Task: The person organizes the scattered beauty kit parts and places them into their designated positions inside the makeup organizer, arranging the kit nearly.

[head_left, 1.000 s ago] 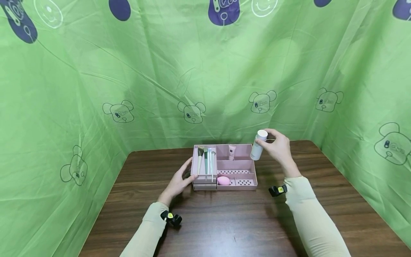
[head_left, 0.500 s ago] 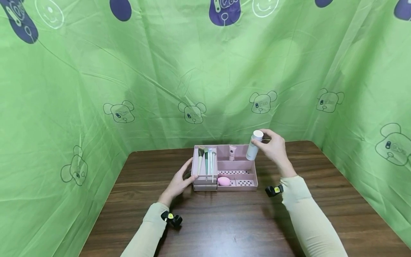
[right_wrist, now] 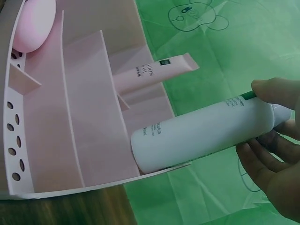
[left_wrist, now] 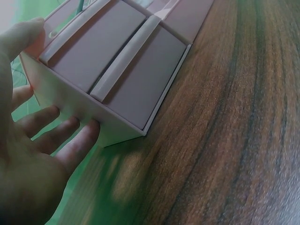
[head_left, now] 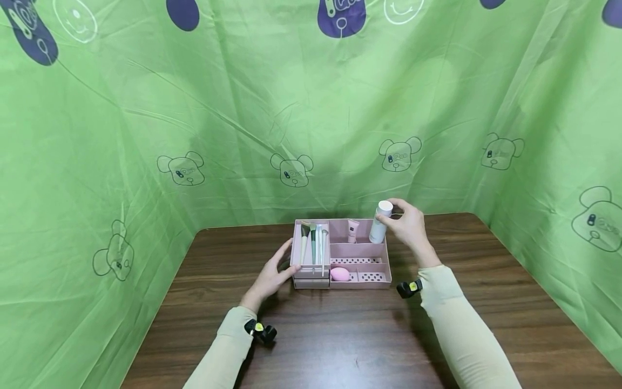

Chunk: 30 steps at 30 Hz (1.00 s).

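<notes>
My right hand [head_left: 409,226] pinches a white bottle [right_wrist: 201,131] near its capped top, between thumb and fingers. Slightly tilted, the bottle has its base at the back right compartment of a pink organizer [head_left: 359,249]; whether it touches the compartment floor is hidden. A small pink tube [right_wrist: 154,72] stands in the same back row, to the bottle's left. At the organizer's left side, my left hand [left_wrist: 44,140] rests its extended fingertips on the side wall, thumb at the upper front edge. Several makeup brushes [head_left: 313,246] lie in the organizer's left top tray.
A pink egg-shaped sponge [head_left: 339,274] sits in the front row's left compartment. Two drawers [left_wrist: 136,70] are below the brush tray. The organizer stands on a dark wooden table [head_left: 311,335], with green patterned cloth [head_left: 311,108] behind and at both sides.
My right hand has moved left and slightly down with the bottle, from beside the organizer's right edge to its back right compartment. The left hand has stayed in place.
</notes>
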Each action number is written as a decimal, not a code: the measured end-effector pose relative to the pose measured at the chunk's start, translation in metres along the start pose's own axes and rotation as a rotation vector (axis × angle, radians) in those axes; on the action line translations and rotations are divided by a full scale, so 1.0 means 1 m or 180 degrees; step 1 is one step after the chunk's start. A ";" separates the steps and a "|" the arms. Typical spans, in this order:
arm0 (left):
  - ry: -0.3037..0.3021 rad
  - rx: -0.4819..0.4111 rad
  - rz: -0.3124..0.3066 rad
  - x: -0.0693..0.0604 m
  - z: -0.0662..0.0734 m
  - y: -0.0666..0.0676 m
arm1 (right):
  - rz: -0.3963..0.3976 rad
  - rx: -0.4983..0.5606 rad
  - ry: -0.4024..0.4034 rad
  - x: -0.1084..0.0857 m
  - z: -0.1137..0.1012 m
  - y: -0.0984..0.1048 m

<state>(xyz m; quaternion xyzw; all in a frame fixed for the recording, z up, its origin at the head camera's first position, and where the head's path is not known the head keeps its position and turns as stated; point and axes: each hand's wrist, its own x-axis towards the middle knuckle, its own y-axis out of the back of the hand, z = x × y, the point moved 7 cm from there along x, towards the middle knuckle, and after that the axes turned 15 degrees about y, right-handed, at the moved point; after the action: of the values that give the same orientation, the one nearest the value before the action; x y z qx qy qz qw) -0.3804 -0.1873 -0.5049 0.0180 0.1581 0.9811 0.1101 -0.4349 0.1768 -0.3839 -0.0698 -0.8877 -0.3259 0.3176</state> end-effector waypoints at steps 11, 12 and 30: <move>0.0000 -0.0018 -0.0184 -0.015 0.027 -0.002 | -0.0091 -0.0005 -0.0027 0.000 0.011 -0.012; 0.0000 -0.0023 -0.0195 -0.017 0.030 -0.003 | -0.0105 -0.0018 -0.0037 -0.001 0.012 -0.013; 0.0043 -0.0064 -0.0152 -0.011 0.021 -0.001 | -0.0328 -0.0335 -0.0070 -0.007 0.024 -0.027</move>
<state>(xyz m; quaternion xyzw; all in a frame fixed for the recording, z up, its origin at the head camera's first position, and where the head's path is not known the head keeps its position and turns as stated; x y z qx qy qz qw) -0.3682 -0.1820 -0.4856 0.0065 0.1494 0.9798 0.1326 -0.4507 0.1716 -0.4165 -0.0442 -0.8752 -0.3873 0.2865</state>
